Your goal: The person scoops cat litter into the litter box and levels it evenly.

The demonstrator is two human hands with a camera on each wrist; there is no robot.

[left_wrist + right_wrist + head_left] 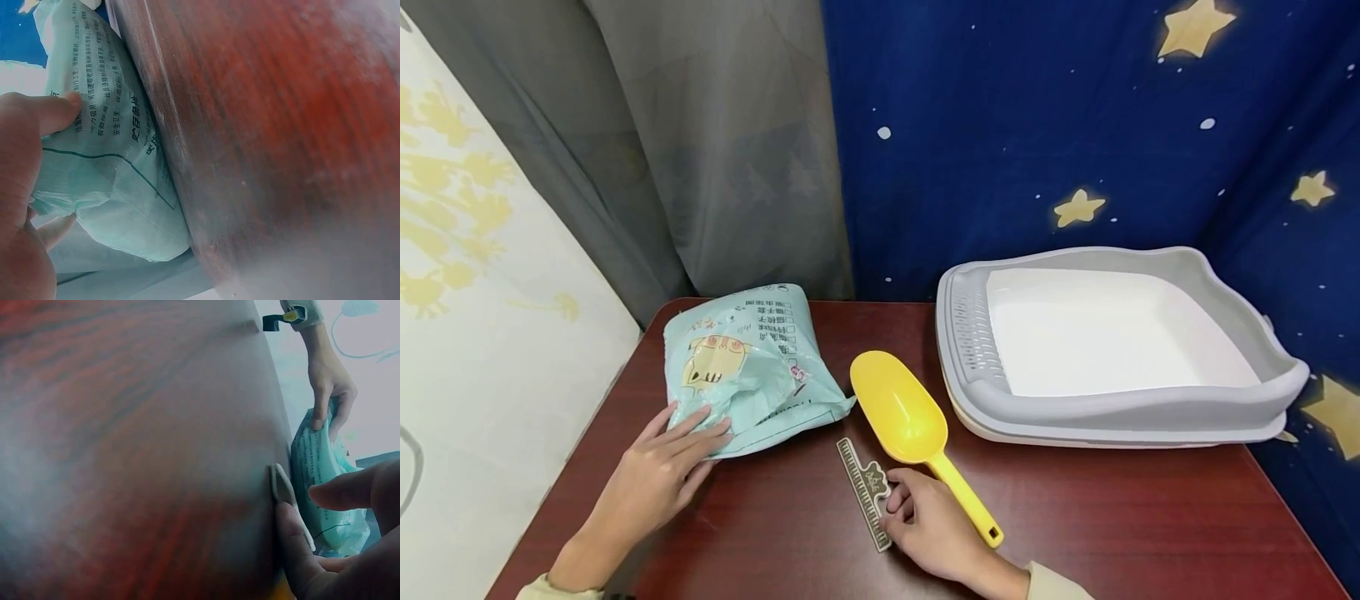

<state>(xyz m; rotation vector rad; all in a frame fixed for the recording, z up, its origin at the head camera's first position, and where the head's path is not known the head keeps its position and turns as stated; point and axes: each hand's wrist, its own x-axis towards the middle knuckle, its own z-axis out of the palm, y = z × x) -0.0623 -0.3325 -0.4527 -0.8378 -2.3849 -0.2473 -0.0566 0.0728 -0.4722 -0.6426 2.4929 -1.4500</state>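
Observation:
A light blue plastic bag [752, 367] with a cartoon cat lies at the table's left. My left hand [658, 471] holds its near edge, fingers spread over the top; the left wrist view shows the thumb against the bag's printed face [106, 75]. Right of the bag is a flat, ruler-like bag clip [855, 483] with a shaped grip. My right hand [936, 521] has its fingers curled at that grip; the right wrist view shows the thumb on the clip [284, 481]. Just beside this hand lies a yellow scoop [898, 408], handle towards me.
A grey-rimmed litter tray [1150, 408] with a white inside stands at the back right of the dark red table [1097, 508]. Behind hang a grey curtain [730, 142] and a blue starry curtain [970, 167]. A pale wall [482, 358] borders the left.

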